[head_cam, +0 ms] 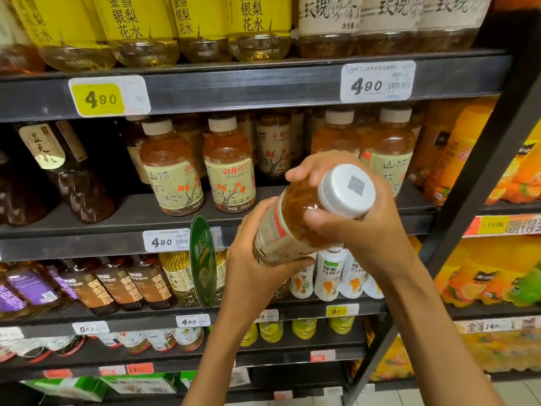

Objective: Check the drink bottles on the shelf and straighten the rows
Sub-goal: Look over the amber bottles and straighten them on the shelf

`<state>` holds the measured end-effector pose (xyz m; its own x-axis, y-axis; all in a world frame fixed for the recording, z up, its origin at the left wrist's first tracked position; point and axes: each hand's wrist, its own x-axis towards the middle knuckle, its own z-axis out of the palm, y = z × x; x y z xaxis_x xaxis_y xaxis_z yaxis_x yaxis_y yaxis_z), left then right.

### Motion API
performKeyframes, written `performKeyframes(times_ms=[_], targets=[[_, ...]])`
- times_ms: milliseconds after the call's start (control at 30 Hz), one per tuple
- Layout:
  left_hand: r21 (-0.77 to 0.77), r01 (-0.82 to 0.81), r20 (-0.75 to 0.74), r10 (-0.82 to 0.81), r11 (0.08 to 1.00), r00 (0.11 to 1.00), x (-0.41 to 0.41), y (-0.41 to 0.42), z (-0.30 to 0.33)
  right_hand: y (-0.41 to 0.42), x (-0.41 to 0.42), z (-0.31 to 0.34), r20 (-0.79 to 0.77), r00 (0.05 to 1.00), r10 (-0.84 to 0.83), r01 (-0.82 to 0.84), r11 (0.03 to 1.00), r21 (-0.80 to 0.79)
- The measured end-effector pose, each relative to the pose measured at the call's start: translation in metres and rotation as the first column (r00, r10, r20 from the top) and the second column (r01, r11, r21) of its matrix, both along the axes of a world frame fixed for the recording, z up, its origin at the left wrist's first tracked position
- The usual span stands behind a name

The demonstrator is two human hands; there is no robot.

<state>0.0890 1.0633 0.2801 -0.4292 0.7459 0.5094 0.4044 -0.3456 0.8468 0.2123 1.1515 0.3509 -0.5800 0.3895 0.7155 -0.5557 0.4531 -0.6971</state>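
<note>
An amber hawthorn drink bottle [295, 218] with a white cap is tilted toward me in front of the middle shelf [131, 213]. My left hand [251, 259] grips its lower body from below. My right hand [360, 212] holds its shoulder just under the cap, fingers curled round it. Matching bottles stand on the shelf behind: two at the front left [171, 168] [229, 165], and two at the right [386, 148], with more in rows behind. A gap shows in the front row between them.
Yellow-labelled bottles [140, 27] fill the shelf above. Dark bottles [76, 177] stand at the left. A green round tag [203, 262] sticks out from the shelf edge. White small bottles [329, 273] sit below my hands. Orange drinks [480, 153] fill the unit at right.
</note>
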Motion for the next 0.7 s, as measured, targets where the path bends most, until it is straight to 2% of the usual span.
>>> performKeyframes(times_ms=[233, 367, 433, 567, 700], targets=[[-0.054, 0.254, 0.201, -0.239, 0.966, 0.950, 0.001, -0.007, 0.009, 0.014, -0.008, 0.010, 0.010, 0.994, 0.107, -0.104, 0.981, -0.161], [-0.139, 0.333, 0.272, -0.287, 0.933, 0.918, 0.004, -0.008, 0.004, 0.016, -0.019, 0.014, 0.006, 0.962, 0.274, -0.258, 0.912, -0.318], [-0.157, 0.343, 0.322, -0.280, 0.926, 0.904, 0.007, -0.006, 0.001, 0.018, -0.022, 0.012, 0.040, 0.969, 0.242, -0.212, 0.908, -0.363], [-0.108, 0.322, 0.374, -0.262, 0.940, 0.890, 0.013, -0.005, 0.001, 0.017, -0.024, 0.010, 0.010, 0.993, 0.114, -0.100, 0.905, -0.413], [-0.093, 0.232, 0.416, -0.174, 0.968, 0.893, 0.021, -0.004, 0.008, 0.013, -0.027, 0.009, 0.029, 1.000, 0.003, 0.010, 0.902, -0.431]])
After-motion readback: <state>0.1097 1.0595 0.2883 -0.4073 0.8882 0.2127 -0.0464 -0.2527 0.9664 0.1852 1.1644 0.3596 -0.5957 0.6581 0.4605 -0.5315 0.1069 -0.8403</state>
